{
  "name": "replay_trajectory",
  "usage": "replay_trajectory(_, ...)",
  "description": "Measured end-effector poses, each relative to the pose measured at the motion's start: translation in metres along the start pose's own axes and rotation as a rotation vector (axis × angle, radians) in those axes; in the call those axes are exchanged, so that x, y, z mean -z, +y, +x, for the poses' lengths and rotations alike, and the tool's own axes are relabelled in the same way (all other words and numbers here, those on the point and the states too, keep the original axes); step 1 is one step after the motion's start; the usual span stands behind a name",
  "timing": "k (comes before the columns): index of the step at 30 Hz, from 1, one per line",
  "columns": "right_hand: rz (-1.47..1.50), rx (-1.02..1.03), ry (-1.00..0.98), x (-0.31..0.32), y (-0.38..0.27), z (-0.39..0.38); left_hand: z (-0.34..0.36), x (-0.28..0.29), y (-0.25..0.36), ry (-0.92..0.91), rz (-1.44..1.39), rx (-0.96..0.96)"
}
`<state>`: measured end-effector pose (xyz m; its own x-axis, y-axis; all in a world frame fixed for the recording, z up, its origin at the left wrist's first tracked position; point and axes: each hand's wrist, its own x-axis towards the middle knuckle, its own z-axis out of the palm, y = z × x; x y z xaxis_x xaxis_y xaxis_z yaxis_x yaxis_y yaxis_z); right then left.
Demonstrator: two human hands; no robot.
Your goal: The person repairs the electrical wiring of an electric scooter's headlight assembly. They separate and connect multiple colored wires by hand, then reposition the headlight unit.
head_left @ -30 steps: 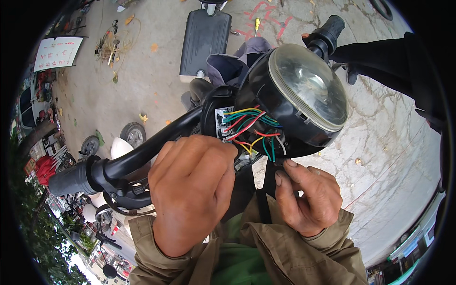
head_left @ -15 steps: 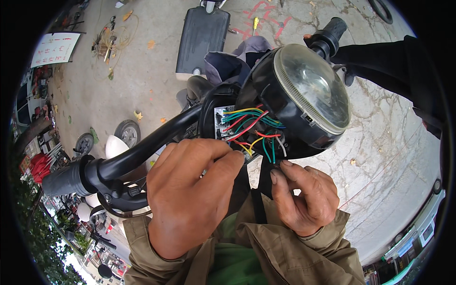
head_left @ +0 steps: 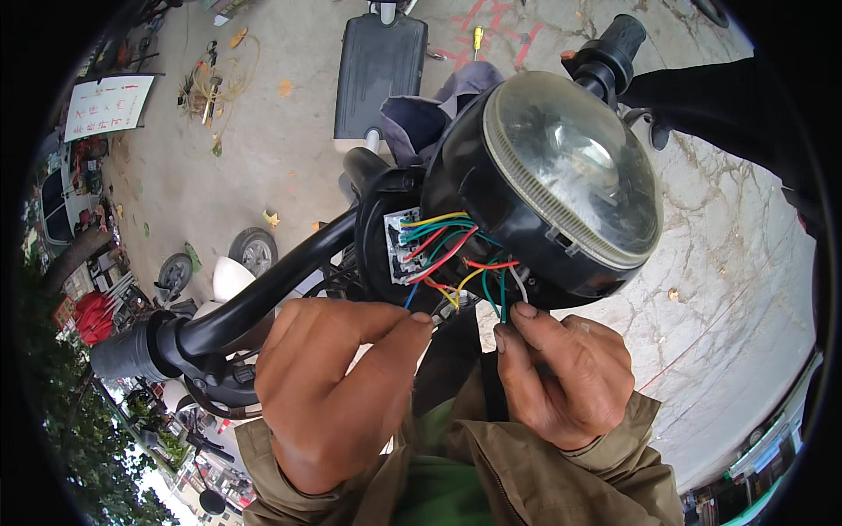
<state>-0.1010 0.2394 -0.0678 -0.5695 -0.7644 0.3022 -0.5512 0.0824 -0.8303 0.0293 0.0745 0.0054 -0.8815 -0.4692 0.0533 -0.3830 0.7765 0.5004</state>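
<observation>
A black round headlight [head_left: 570, 175] with a clear lens sits tilted on the handlebar [head_left: 254, 285]. Red, yellow, green and white wires [head_left: 474, 276] hang from its housing, some running into a pale connector block [head_left: 399, 241]. Just below the block, my left hand [head_left: 333, 386] pinches a blue wire [head_left: 410, 295], its end hidden in the fingers. My right hand [head_left: 566, 381] is closed at thumb and forefinger around the lower end of a green wire [head_left: 502, 294], under the housing.
Black grips [head_left: 118, 355] cap the bar. Behind stand a grey footboard [head_left: 381, 70] and loose wheels [head_left: 254, 250]. Coiled hose [head_left: 210, 96], a yellow screwdriver [head_left: 478, 39], a sign [head_left: 110, 105] and red cloth [head_left: 92, 316] lie farther off. A person's dark-clad leg [head_left: 710, 101] is at right.
My left hand has moved down and left, exposing a blue wire. My right fingertips have closed in on the green wire ends. The headlight sits slightly larger and further right in the picture.
</observation>
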Motion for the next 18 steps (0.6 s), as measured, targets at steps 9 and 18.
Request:
replay_trajectory(9,0.009,0.035,-0.010,0.001,0.004,-0.001,0.002,-0.003,0.000,-0.016,0.002,-0.041)
replay_trajectory(18,-0.039,0.026,-0.021,0.001,0.000,0.003,-0.002,-0.003,-0.013,-0.005,-0.018,-0.150)
